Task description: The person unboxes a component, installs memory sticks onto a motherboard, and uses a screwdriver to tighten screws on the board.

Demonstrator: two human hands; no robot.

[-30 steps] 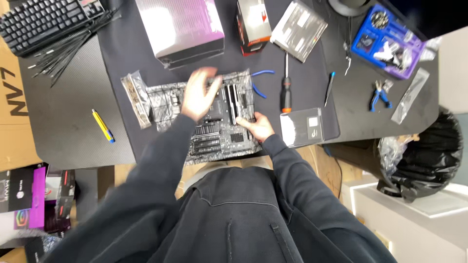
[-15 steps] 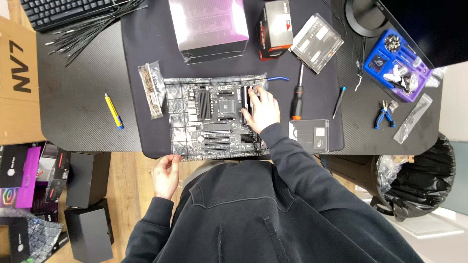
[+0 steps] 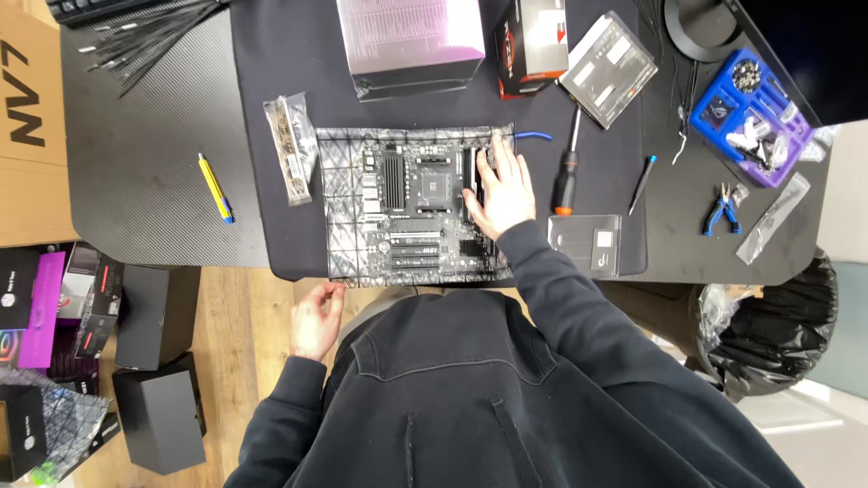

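We pressed our open right hand (image 3: 500, 187) flat on the motherboard's (image 3: 420, 203) three-o'clock edge at mat centre, left hand (image 3: 316, 321) empty and loosely open at seven o'clock, judging careful part seating came next.

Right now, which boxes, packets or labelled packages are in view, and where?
Silvery-pink rectangular box: desk's far edge, centre.
Red-and-black small box: right of it.
Clear flat packet with white labels: further right.
Dark flat packet: near the right hand.
Brown cardboard carton: far left.
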